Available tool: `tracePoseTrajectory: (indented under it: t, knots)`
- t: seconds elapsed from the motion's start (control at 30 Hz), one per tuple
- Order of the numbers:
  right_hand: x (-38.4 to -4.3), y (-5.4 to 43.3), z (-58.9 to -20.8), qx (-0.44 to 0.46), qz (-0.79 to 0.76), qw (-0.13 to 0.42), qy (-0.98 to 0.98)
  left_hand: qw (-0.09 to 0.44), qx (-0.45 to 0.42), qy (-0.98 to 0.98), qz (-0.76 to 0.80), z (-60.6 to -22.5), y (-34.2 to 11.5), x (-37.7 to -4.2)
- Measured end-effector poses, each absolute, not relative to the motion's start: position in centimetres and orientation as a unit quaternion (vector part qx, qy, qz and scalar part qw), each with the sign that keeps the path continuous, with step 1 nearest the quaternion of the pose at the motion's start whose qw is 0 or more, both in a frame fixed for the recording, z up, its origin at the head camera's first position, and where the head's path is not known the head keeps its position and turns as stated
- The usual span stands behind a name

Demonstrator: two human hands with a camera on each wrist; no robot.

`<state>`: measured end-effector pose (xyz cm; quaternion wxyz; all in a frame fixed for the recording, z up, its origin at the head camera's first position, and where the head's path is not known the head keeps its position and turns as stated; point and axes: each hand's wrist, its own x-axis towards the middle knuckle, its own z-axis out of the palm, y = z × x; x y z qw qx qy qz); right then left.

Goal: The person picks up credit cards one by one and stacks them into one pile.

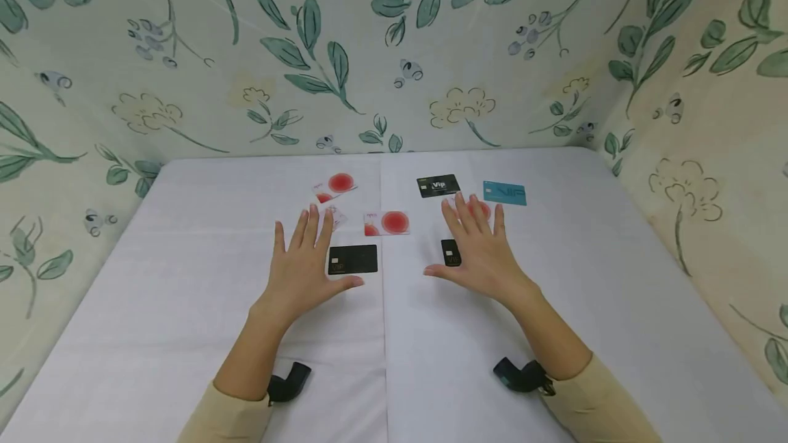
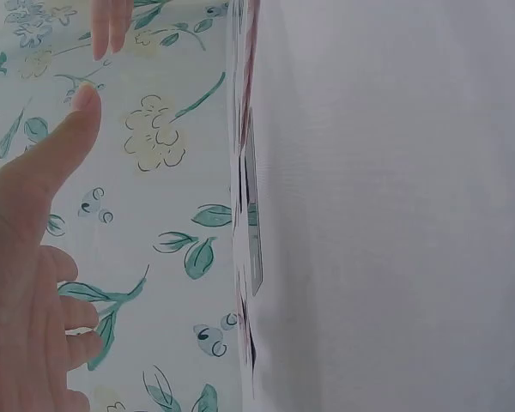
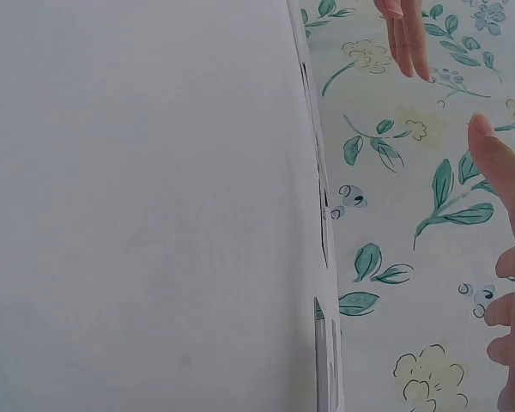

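Observation:
My left hand (image 1: pixel 300 272) hovers palm down over the table, fingers straight and thumb spread, beside a black card (image 1: pixel 353 260) marked VIP. My right hand (image 1: pixel 486 255) is held the same way and partly covers a second black card (image 1: pixel 451 252) and a red-and-white card (image 1: pixel 482 210). Between the hands lies another red-and-white card (image 1: pixel 386 223). Farther back are a tilted red-and-white card (image 1: pixel 336 186), a black Vip card (image 1: pixel 438 186) and a blue VIP card (image 1: pixel 505 193). A pale card (image 1: pixel 335 217) shows partly behind the left fingertips. Neither hand holds anything.
A white cloth covers the table (image 1: pixel 154 279), with a crease down its middle. Leaf-and-flower patterned fabric (image 1: pixel 357 33) stands behind it and at the sides. Black wrist-worn devices (image 1: pixel 289 383) sit at both sleeve cuffs.

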<state>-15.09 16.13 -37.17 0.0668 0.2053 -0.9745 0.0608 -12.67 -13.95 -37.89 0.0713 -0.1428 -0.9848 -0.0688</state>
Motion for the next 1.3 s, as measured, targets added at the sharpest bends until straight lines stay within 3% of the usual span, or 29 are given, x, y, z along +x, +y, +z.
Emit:
tracePoseTrajectory:
  t: [1.3]
  knots:
    - [-16.5, 10.4, -38.0, 0.266, 0.112, 0.051, -0.956, 0.068, -0.125, -0.987, -0.075, -39.0, -15.8, -13.8]
